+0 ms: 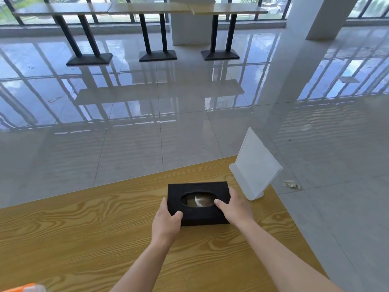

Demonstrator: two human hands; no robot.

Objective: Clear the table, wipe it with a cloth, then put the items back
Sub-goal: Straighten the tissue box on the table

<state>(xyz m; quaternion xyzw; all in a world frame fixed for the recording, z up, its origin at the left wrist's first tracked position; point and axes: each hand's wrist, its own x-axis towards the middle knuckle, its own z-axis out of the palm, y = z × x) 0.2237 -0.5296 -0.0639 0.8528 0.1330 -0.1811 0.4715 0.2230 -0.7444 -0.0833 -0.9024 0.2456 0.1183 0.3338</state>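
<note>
While both hands clasp the black tissue box (197, 216) in the head view, we judge its neighbour the chief hazard. The box lies on the wooden table (84, 228) towards the far right corner, and the white sign stand (255, 165) stands just beside its right end, close to the table's edge. Our left hand (166, 220) grips the near left corner, thumb on top. Our right hand (235, 207) grips the right end, thumb by the oval opening. A lift swung rightward could knock the stand over the edge. The box looks soft, so an uneven squeeze may tilt it out of our grasp.
</note>
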